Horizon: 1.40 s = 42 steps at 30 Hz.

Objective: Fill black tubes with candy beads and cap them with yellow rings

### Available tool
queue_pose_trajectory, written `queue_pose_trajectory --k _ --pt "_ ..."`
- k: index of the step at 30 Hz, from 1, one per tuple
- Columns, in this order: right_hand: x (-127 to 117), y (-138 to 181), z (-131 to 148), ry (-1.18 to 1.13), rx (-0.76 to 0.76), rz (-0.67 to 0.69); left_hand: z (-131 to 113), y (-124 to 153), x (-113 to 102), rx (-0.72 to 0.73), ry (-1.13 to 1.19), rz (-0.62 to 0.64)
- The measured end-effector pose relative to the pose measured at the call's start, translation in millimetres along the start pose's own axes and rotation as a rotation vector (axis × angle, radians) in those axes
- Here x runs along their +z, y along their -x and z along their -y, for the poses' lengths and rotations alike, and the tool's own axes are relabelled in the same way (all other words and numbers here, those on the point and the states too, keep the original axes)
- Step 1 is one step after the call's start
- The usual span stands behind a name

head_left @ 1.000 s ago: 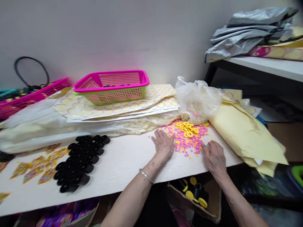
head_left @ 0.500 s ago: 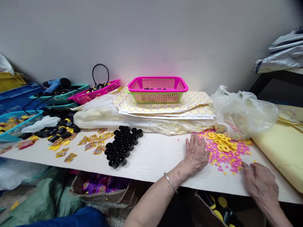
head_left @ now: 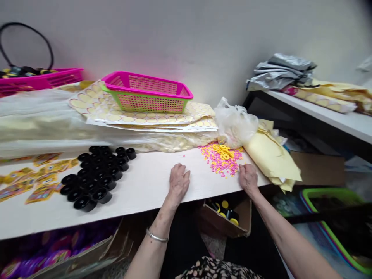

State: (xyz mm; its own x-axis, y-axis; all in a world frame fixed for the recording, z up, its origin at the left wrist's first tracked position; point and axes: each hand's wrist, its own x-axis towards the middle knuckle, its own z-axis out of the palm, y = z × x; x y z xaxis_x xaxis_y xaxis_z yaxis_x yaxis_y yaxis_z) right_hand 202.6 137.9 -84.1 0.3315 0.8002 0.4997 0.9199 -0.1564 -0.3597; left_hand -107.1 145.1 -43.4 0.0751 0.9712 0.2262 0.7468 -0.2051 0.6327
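My left hand (head_left: 179, 181) rests on the white tabletop with its fingers curled under. It is left of a spread of small pink and yellow rings (head_left: 216, 164) and apart from it. At the right edge of that spread, my right hand (head_left: 248, 178) is closed like a fist on the table. Whether anything is inside either hand is hidden. Larger yellow rings (head_left: 225, 155) lie heaped on the small pieces. Farther left stand several black round cups (head_left: 99, 172) in close rows.
A pink basket (head_left: 148, 83) nested in a green one sits on printed sheets (head_left: 200, 112). A clear plastic bag (head_left: 235, 120) and yellow paper (head_left: 270, 159) border the rings. Printed cards (head_left: 43, 180) lie left. Below the table edge stands a cardboard box (head_left: 244, 211) with black and yellow parts.
The view has swung right. My left hand has drawn away from the rings to the left, its fingers now curled. My right hand has closed up beside the rings.
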Motion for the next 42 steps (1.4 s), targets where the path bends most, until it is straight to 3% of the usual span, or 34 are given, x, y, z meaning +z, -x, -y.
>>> queue_pose_trajectory --k 10,22,34,38,42 --pt "0.3 -3.4 6.9 0.078 -0.007 0.077 4.0 2.1 4.0 0.106 -0.231 -0.034" --pt "-14.0 -10.6 16.8 0.101 0.124 0.183 4.2 -1.1 2.8 0.262 -0.393 0.047" --pt "-14.7 -8.4 22.1 -0.043 0.212 0.134 2.6 9.6 -1.4 0.168 -0.392 0.038" --pt "-20.4 -12.7 18.2 -0.074 0.223 0.158 1.5 -6.7 1.9 0.090 -0.477 0.070" --pt "-26.6 -37.9 13.1 -0.109 0.250 0.181 -4.9 -45.8 5.2 0.058 -0.524 0.111"
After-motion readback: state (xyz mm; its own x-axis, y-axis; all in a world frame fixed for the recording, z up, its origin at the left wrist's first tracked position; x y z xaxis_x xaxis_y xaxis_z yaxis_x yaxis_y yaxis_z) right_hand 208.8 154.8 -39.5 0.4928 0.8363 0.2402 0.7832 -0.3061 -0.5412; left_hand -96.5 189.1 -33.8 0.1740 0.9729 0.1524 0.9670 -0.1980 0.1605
